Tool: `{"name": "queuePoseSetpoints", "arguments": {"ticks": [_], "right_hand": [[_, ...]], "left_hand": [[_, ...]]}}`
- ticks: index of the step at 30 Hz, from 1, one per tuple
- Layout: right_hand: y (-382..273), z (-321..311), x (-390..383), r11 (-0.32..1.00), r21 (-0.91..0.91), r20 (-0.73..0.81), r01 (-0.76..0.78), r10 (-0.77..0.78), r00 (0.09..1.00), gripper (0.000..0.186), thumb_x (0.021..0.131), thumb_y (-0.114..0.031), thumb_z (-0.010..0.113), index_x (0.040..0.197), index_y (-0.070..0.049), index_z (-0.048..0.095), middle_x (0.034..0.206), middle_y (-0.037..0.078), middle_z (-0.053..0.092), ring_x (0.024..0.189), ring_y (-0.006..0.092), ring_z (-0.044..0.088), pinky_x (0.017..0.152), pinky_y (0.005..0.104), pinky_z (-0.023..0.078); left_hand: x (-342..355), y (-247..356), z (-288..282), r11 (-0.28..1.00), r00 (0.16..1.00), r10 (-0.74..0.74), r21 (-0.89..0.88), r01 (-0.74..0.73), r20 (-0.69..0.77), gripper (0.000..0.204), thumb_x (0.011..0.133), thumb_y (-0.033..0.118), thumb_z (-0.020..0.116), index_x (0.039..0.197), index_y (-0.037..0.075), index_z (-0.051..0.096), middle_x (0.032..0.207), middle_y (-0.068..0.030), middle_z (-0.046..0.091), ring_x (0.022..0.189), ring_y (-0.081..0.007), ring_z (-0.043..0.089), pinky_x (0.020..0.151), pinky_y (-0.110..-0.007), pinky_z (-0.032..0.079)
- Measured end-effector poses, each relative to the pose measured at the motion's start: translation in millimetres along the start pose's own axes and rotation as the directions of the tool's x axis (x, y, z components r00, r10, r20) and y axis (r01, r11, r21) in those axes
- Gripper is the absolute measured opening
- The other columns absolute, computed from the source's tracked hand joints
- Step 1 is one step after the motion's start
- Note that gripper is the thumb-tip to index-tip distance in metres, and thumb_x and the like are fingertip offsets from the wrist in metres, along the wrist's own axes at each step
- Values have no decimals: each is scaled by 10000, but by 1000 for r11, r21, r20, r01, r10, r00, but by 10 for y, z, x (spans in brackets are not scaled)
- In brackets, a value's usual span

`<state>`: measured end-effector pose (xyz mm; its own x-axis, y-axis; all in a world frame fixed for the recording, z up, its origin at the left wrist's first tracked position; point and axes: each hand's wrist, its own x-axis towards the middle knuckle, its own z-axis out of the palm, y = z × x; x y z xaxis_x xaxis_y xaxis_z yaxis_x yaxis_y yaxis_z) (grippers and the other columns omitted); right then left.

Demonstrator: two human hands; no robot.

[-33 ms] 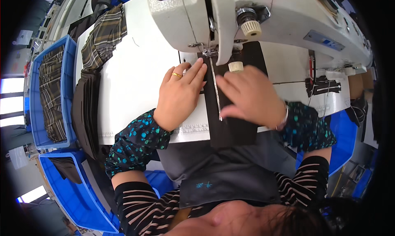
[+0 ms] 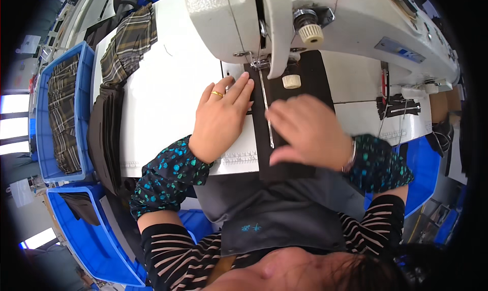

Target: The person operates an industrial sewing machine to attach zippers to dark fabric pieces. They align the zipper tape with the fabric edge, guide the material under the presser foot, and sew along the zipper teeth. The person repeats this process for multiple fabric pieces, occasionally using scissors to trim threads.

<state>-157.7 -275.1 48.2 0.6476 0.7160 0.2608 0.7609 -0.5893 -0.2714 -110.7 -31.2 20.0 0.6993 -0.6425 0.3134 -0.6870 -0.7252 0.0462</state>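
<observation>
A dark brown fabric piece [image 2: 287, 171] lies under the sewing machine's presser foot [image 2: 260, 64], its near end hanging over the table edge. Lengthwise along it runs a narrow silver zipper [image 2: 271, 137]. My left hand [image 2: 219, 122] rests flat at the fabric's left edge, fingers stretched toward the foot, a gold ring on one of them. Over the fabric, right of the zipper, is my right hand [image 2: 314, 133], slightly blurred. Its thumb is spread from the fingers, and the fingertips are at the zipper; whether they press on it I cannot tell.
The white sewing machine [image 2: 218, 29] spans the far side. Left on the table [image 2: 168, 103] lie plaid fabric [image 2: 127, 44] and stacked dark pieces [image 2: 105, 133]. Beyond them stands a blue bin [image 2: 85, 103] of plaid pieces. Dark zipper pieces [image 2: 399, 107] lie at the right.
My right hand has shifted slightly toward me, away from the presser foot. The left hand stays by the foot, almost unmoved.
</observation>
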Motion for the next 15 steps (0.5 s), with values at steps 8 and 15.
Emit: {"name": "queuePoseSetpoints", "arguments": {"ticks": [8,15], "right_hand": [[-318,253,-426,910,398,-76,-116,158,984,559,875,-195,741,1389,-4,638,1471,164,618,1306,357,625,1083,430,513],[-229,169,-406,523,813,-6,-255,446,895,353,1080,-198,542,1315,7,708,1321,197,720,1243,327,679,1096,394,490]], "left_hand": [[-458,307,-236,976,986,-158,-161,148,-50,326,887,119,762,1207,65,729,1281,-75,708,1234,-341,631,1013,-442,522],[-595,558,-235,913,968,-83,-408,-21,-236,297,794,59,832,1083,51,764,1066,-81,750,1005,-300,708,848,-388,595]]}}
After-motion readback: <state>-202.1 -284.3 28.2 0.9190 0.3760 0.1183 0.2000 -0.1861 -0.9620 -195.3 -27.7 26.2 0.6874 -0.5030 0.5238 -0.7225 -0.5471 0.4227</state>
